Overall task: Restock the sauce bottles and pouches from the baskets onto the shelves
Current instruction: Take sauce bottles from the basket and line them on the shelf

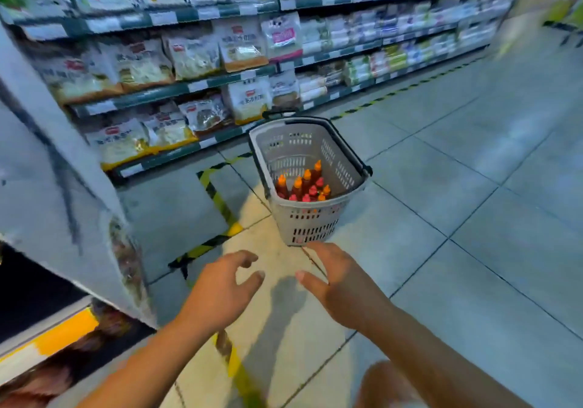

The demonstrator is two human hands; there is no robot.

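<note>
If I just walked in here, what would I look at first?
Probably the grey basket standing on the tiled floor in the middle of the aisle, with red and orange sauce bottles bunched in its bottom. Just in front of it, the left hand and right hand reach out, open and empty. On the left, shelves hold pale bags.

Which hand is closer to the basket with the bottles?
The right hand. Its fingers reach just under the near end of the basket. The left hand is lower and off to the left, farther from it. Both hands are empty.
</note>
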